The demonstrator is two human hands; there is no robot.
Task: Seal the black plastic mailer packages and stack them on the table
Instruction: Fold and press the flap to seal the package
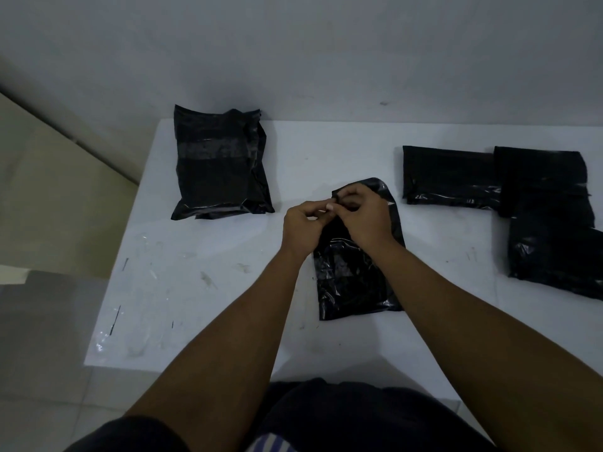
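A black plastic mailer (350,275) lies lengthwise in the middle of the white table (202,256), its far flap end raised under my hands. My left hand (301,228) and my right hand (362,215) meet at that flap's left corner, fingers curled and pinching the plastic edge or a strip on it; which one I cannot tell. A stack of black mailers (220,164) sits at the far left of the table. Several more black mailers (452,176) lie overlapping at the right, one large one (554,230) reaching the frame's right edge.
A grey wall stands right behind the table. Clear plastic scraps (137,340) and smears lie on the table's near-left part. The table's left edge drops to a tiled floor (42,321). My dark-clothed lap (342,419) is at the near edge.
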